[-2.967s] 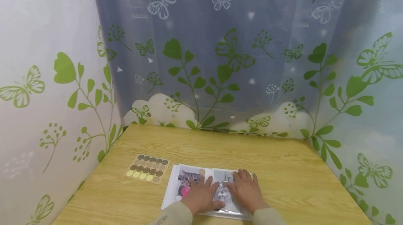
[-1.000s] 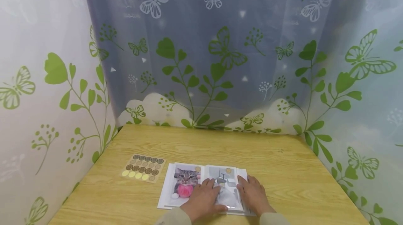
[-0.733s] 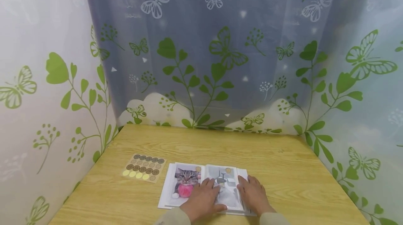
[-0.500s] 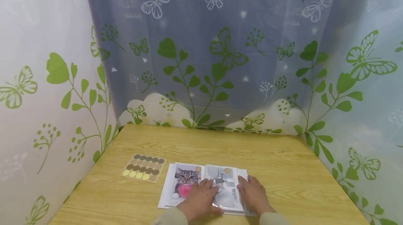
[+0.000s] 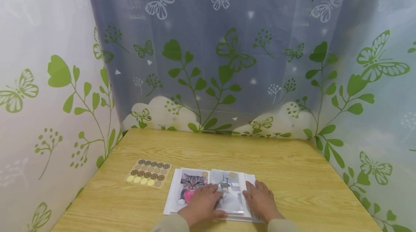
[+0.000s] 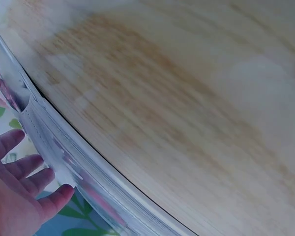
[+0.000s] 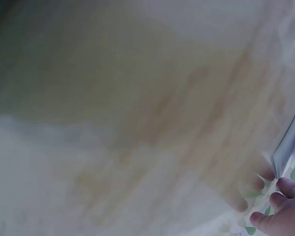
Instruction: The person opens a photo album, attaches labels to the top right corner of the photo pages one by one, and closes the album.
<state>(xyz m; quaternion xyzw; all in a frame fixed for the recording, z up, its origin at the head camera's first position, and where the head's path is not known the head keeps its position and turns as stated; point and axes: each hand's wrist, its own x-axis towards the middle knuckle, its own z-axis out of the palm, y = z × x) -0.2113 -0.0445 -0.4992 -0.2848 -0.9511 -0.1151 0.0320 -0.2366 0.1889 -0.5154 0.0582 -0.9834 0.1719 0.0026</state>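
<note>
A small photo album [image 5: 170, 199] lies spread at the near side of the table. Its left page shows a cat photo [image 5: 194, 181] with a pink ball, partly covered by my left hand [image 5: 203, 203]. That hand rests on the album with its fingers spread, reaching onto the grey picture page [image 5: 234, 199] on the right. My right hand [image 5: 261, 200] lies across the album's right edge, fingers extended. In the left wrist view the album's layered page edges [image 6: 103, 172] run beside the fingers. The right wrist view catches only some right fingertips [image 7: 285, 187] by an album corner.
A sheet of round stickers [image 5: 150, 173], dark, tan and yellow, lies on the wooden table [image 5: 208, 149] left of the album. A patterned curtain [image 5: 208, 62] with leaves and butterflies hangs along the back and both sides.
My left hand has slid left, and the grey picture page has shifted left with it, baring more white beneath at the right. The right hand moved right earlier and has stayed nearly still since.
</note>
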